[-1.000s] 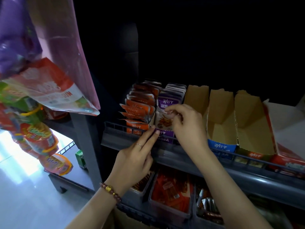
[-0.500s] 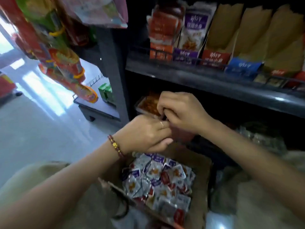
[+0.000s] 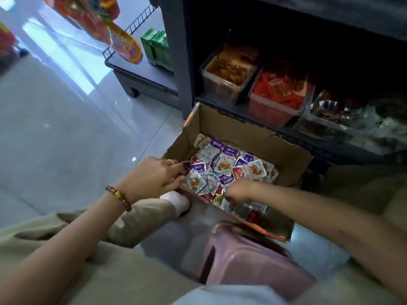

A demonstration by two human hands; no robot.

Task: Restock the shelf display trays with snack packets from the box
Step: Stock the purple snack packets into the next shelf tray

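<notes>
An open cardboard box (image 3: 253, 137) stands on the floor below me, filled with several small silver, purple and red snack packets (image 3: 229, 166). My left hand (image 3: 157, 176) is at the box's left edge and pinches a purple-topped packet (image 3: 187, 167) between thumb and fingers. My right hand (image 3: 236, 190) reaches into the near part of the box, its fingers curled down among the packets with the tips hidden. The upper shelf's display trays are out of view.
Clear plastic bins of orange snacks (image 3: 226, 78) and red snacks (image 3: 279, 95) sit on the low dark shelf behind the box. A pink stool (image 3: 248, 260) is between my knees. Hanging snack bags (image 3: 114, 31) and green cartons (image 3: 157, 46) are at upper left.
My view has dropped from the upper shelf trays to the floor box. Both hands came down from the purple tray and went into the box; the left now pinches a packet.
</notes>
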